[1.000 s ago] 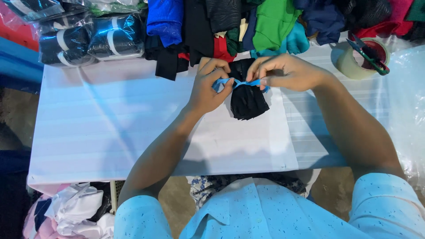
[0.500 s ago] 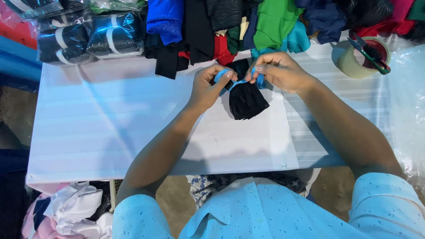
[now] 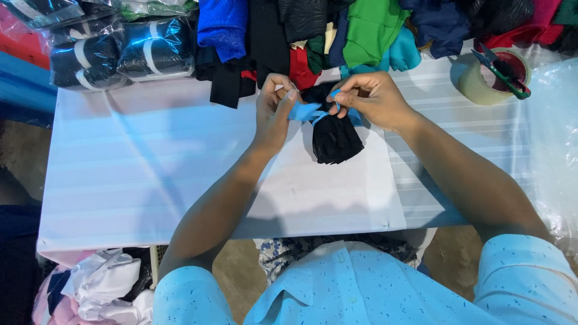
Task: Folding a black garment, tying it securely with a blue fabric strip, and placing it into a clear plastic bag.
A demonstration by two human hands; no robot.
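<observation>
We are holding a blue ribbon [image 3: 308, 112] in both hands over the far middle of the white table [image 3: 138, 180]. Our left hand [image 3: 272, 108] is pinching one end with its grip clamped on the ribbon; our right hand [image 3: 372, 99] is pinching the other end likewise. The ribbon is wrapping around the neck of a black fabric bundle [image 3: 335, 139], which is lying on the table just near of the hands. Folded coloured garments [image 3: 367, 27] are lining the far edge. A tape roll [image 3: 478, 84] is sitting far right.
</observation>
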